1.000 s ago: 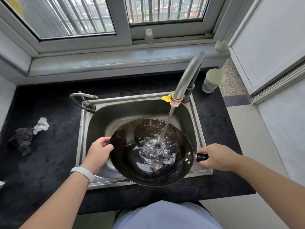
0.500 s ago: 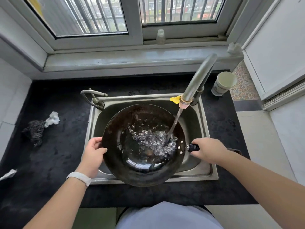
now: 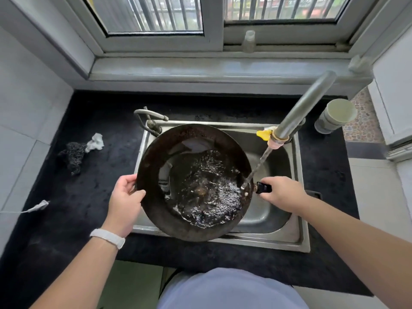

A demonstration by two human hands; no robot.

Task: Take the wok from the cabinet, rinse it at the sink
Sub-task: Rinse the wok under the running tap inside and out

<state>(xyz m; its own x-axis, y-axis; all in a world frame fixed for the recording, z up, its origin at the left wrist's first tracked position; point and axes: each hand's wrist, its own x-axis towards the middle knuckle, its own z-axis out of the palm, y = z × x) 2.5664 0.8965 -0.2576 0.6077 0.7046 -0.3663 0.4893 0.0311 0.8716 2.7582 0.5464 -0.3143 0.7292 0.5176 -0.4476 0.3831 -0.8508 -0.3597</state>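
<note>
Swinging toward the left hand (image 3: 126, 197), the wok (image 3: 156, 175) has crossed the sink (image 3: 278, 219) within the last second. The stream (image 3: 258, 166) from the faucet (image 3: 305, 105) struck the wok's middle then. It now lands on the inner wall just beside the handle (image 3: 264, 188), right in front of the right hand (image 3: 283, 192). The hands hold the wok between them over the sink: the left grips the rim, the right is wrapped round the black handle. A churning pool fills the bottom. I judge the rinse half done, the water being swilled round the walls and not yet tipped out. Out beyond the left hand, on the dark tabletop (image 3: 78, 219), lie a scourer (image 3: 73, 155) and a white wad (image 3: 95, 142). Past the right hand stands a cup (image 3: 334, 115). A barred window (image 3: 156, 14) is ahead of both hands.
</note>
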